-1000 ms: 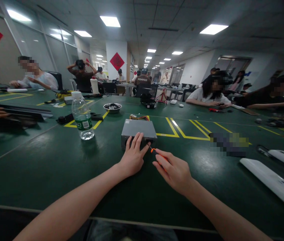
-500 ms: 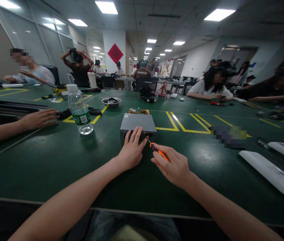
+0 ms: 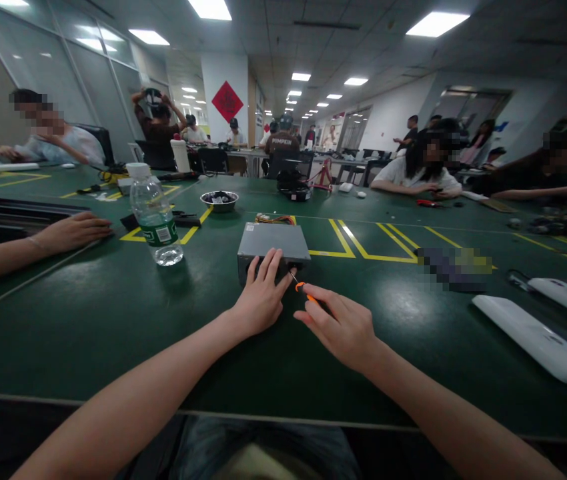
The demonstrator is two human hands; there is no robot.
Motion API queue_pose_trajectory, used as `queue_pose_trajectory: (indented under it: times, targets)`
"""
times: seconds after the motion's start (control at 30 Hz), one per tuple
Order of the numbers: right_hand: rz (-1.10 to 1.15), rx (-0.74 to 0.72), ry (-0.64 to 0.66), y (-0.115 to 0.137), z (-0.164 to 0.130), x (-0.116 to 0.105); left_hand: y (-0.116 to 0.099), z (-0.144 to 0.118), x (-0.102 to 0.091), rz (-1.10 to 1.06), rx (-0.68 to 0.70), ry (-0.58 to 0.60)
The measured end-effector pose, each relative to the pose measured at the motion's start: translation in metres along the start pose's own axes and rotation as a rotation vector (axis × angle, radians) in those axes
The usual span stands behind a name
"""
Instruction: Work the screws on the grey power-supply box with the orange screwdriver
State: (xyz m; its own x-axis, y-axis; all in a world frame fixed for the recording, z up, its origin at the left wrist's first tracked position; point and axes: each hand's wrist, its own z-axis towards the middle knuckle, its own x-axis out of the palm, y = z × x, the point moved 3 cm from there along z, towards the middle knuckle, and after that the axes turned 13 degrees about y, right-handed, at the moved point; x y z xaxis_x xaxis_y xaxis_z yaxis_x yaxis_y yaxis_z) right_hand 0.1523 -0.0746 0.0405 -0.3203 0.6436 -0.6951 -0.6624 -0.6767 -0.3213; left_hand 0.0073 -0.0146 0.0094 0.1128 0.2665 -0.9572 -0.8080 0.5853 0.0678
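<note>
A grey metal computer power supply (image 3: 274, 238) lies on the green table, its bundle of coloured wires (image 3: 276, 219) at the far side. My left hand (image 3: 262, 297) rests against its near face, fingers spread, with fingertips at the top edge. In my right hand (image 3: 342, 324) is an orange and black screwdriver (image 3: 307, 293), gripped by the handle. Its thin shaft points up and left to the right part of the near face, beside my left thumb. Whether the tip sits in a screw cannot be made out.
A clear water bottle (image 3: 156, 223) stands to the left, near another person's hand (image 3: 76, 230). Behind it is a metal bowl (image 3: 219, 202) of small parts. Long white devices (image 3: 538, 340) lie at right. Yellow tape (image 3: 333, 254) marks the table. Several people sit beyond.
The right hand and screwdriver have shifted slightly, with the handle turned in the grip. The whole view has moved a little. My left hand stays on the power supply.
</note>
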Motion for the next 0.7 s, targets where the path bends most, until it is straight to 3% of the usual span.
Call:
queue_pose_trajectory:
  times: [0.43, 0.7]
  targets:
    - [0.049, -0.069, 0.034, 0.0057, -0.0015, 0.0023, -0.0057, 0.0046, 0.0035, -0.106, -0.051, -0.088]
    - [0.088, 0.018, 0.033, -0.0023, -0.0027, -0.0001, -0.0021, 0.0031, 0.0018, -0.104, -0.040, -0.066]
